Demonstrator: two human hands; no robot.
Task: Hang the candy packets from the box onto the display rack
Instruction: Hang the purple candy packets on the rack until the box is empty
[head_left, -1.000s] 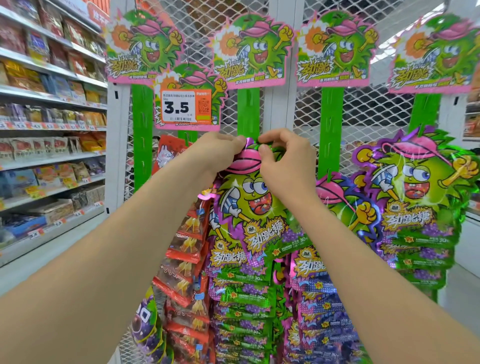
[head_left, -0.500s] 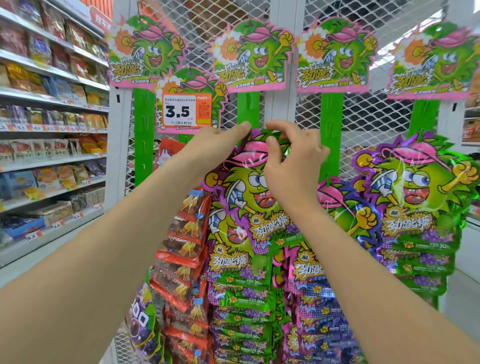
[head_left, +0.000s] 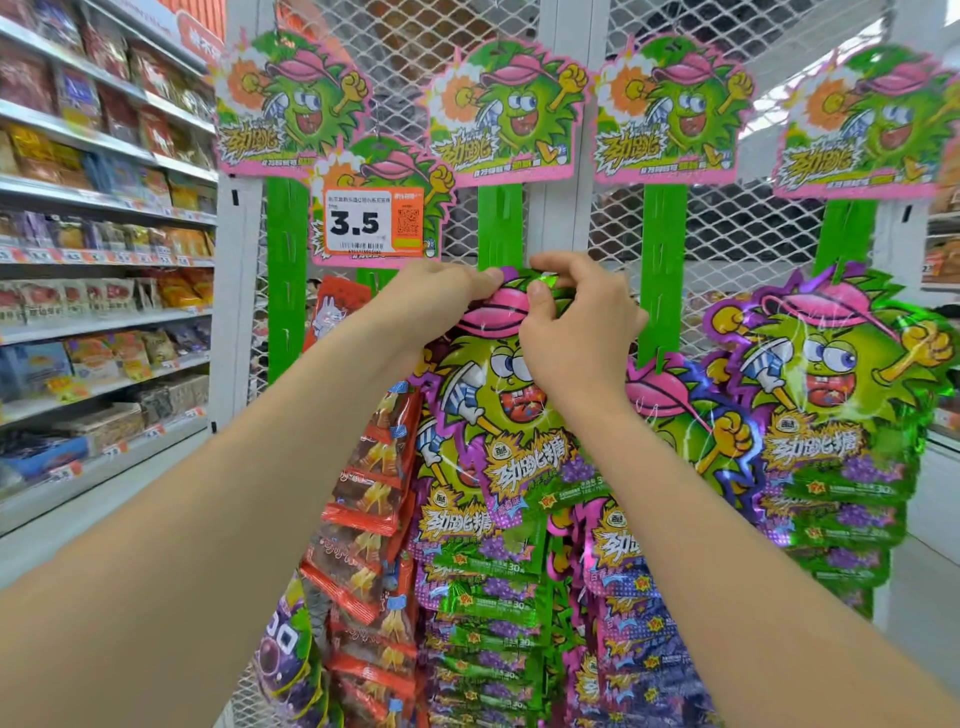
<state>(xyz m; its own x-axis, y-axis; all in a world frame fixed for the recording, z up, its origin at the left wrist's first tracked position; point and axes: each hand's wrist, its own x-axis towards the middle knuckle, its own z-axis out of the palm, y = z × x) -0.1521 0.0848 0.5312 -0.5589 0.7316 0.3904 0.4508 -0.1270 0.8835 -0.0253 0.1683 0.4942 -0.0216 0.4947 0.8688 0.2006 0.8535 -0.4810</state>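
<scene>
A green and purple candy packet (head_left: 511, 415) with a cartoon face hangs in front of the second green hanging strip (head_left: 498, 223) of the display rack. Both hands pinch its top edge against the strip. My left hand (head_left: 436, 299) holds the left corner and my right hand (head_left: 576, 322) holds the right, thumb pressed on the pink cap print. Below it several more packets (head_left: 483, 603) of the same kind hang in an overlapping column. The box is out of view.
A white mesh rack panel (head_left: 727, 244) carries three other green strips, two with full packet columns (head_left: 836, 410). A 3.5 price tag (head_left: 374, 223) hangs at upper left. Red snack packets (head_left: 374, 499) hang lower left. Store shelves (head_left: 98, 249) line the left aisle.
Both hands have lifted the packet's top edge slightly higher against the strip and closed in on it. The packet now hangs tilted a little to the right.
</scene>
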